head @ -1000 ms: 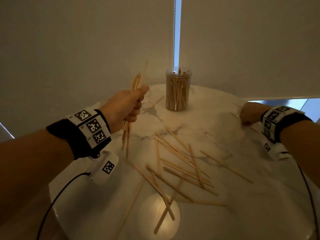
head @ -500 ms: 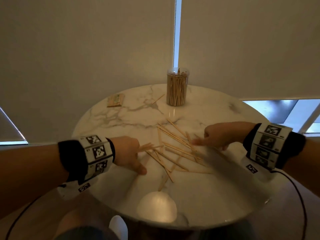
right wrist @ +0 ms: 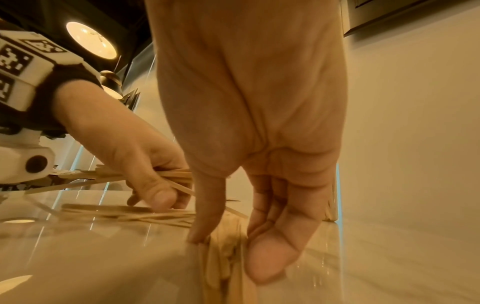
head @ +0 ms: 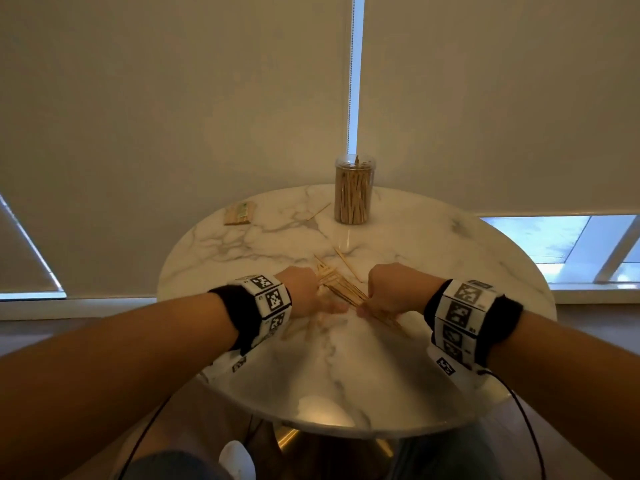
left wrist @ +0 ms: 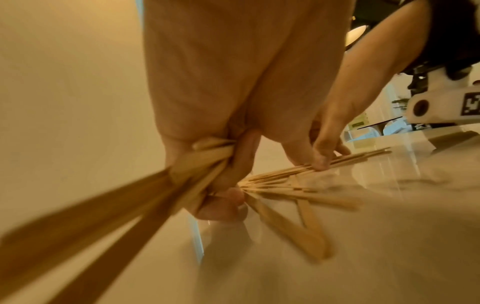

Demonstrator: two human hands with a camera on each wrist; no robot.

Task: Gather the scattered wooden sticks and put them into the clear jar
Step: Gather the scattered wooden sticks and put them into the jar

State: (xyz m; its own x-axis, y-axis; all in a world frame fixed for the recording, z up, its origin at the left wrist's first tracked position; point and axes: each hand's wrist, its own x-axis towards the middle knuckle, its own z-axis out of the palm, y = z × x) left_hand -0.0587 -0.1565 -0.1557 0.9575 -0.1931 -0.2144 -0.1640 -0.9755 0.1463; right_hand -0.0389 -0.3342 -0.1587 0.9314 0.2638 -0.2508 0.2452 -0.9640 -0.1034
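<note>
Your left hand (head: 302, 289) is curled round a bundle of sticks (left wrist: 197, 164); the left wrist view shows the fingers (left wrist: 221, 207) wrapped over them, with long ends poking out toward the camera, blurred. Your right hand (head: 391, 289) is down on the table (head: 346, 368), thumb (right wrist: 207, 205) on one side and fingers (right wrist: 275, 246) on the other, closing on a loose pile of sticks (head: 346, 289) that lies flat between your two hands. The pinch looks partial: whether the pile is off the marble, cannot tell. The two hands are just beside each other, near the middle of the round top.

The clear jar (head: 354, 190) stands upright at the far edge of the table, well apart from both hands. No lid on it. It is packed nearly full with sticks standing on end, and a few tips reach up to the rim.

One single stick (head: 348, 265) lies on the marble just beyond your right hand, slanted. Another thin stick (head: 318, 211) lies to the left of the jar, near it, not touching. A small flat packet (head: 239, 213) sits at the far left of the top, contents too small to tell.
</note>
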